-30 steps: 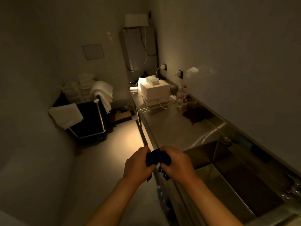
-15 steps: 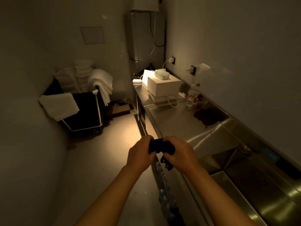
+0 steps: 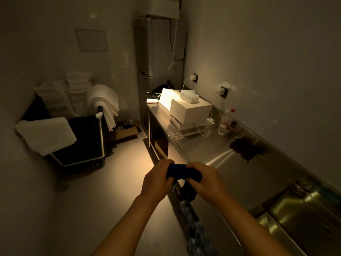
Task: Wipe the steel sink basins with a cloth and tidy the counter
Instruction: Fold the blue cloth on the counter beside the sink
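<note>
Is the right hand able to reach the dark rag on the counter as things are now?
Probably not yet: the right hand and the left hand both grip the blue cloth. The steel counter toward the dark rag looks unobstructed.

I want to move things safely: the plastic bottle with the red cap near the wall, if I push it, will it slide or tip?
The plastic bottle stands upright and is tall and narrow, so a push near its red cap would probably tip it. It looks clear and possibly nearly empty, hence light; I cannot confirm. On the smooth steel counter, a low push likely slides it.
</note>
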### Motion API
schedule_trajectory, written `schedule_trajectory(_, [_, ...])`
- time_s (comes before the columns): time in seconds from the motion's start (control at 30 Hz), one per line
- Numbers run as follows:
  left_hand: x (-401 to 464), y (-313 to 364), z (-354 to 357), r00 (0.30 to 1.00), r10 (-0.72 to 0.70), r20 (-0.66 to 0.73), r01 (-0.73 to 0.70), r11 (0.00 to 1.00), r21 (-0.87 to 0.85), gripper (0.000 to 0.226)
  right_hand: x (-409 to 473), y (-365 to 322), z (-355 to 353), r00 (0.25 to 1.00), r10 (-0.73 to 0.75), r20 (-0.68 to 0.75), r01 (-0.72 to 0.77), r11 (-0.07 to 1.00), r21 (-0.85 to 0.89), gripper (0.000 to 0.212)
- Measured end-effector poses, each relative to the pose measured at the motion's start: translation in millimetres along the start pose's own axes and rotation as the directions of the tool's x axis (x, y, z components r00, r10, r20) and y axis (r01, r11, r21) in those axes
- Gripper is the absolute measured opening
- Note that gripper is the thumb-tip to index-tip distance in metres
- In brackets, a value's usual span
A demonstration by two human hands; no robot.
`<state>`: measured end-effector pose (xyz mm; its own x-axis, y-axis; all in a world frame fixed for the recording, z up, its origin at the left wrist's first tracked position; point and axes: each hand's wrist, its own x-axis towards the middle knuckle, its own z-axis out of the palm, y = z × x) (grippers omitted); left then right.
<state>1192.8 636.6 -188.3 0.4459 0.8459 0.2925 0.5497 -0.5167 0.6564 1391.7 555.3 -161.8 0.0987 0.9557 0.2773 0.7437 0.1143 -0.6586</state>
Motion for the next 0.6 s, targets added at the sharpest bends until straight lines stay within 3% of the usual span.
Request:
schedule_trajectory(0.3, [35, -34, 22, 0.996, 0.005, 0.083, 0.004, 0.995, -0.104, 0.042, 29, 31, 14, 0.990, 0.136, -0.036, -0.134, 0.989, 0.056, 0.029])
schedule_trajectory(0.6, [111, -40, 76, 0.971, 0.084, 0.226, -0.065, 0.994, -0.093, 0.028, 51, 112, 14, 0.942, 0.316, -0.112, -0.285, 0.931, 0.228, 0.028])
